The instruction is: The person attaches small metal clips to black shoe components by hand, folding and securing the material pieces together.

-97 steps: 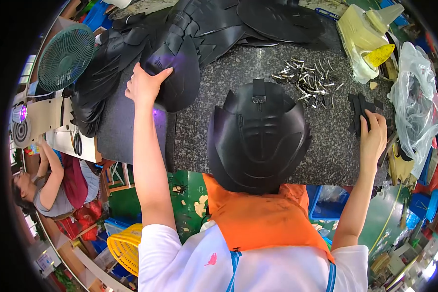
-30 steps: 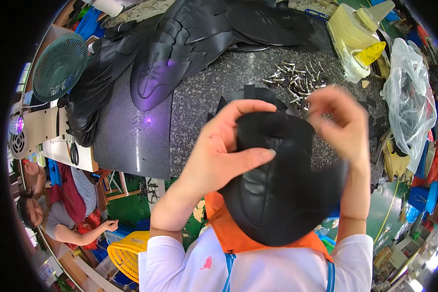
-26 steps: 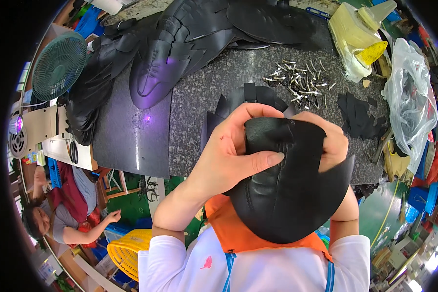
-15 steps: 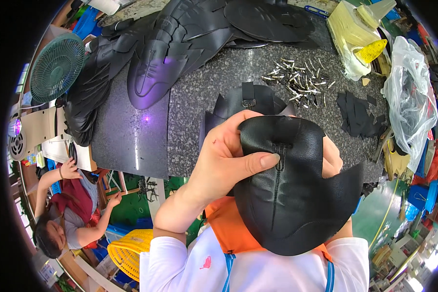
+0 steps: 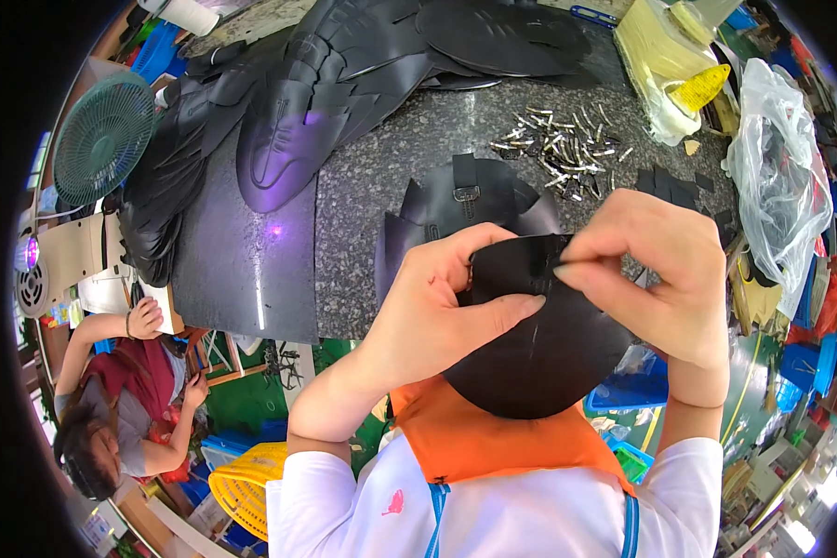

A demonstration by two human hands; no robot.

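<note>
Workshop bench w/ speckled dark stone worktop (image 5: 353, 251); heap of black leather-look shoe-upper pieces (image 5: 372, 56) along far side, mostly L. Black moulded shoe-upper piece (image 5: 539, 363) held up nr bench's front edge, before 2nd upper (image 5: 511, 205) resting on worktop. Left hand (image 5: 437, 302) grasping its L edge: thumb on face, rest curled behind. Right hand (image 5: 665, 265) at top edge, thumb + index almost meeting; anything gripped there, can't tell. Beyond: small silver-ended strips (image 5: 567, 153). Poss. risks: twist/slip from too-light L hold; crease from over-hard R press; strips scattered by R knuckles.
</note>
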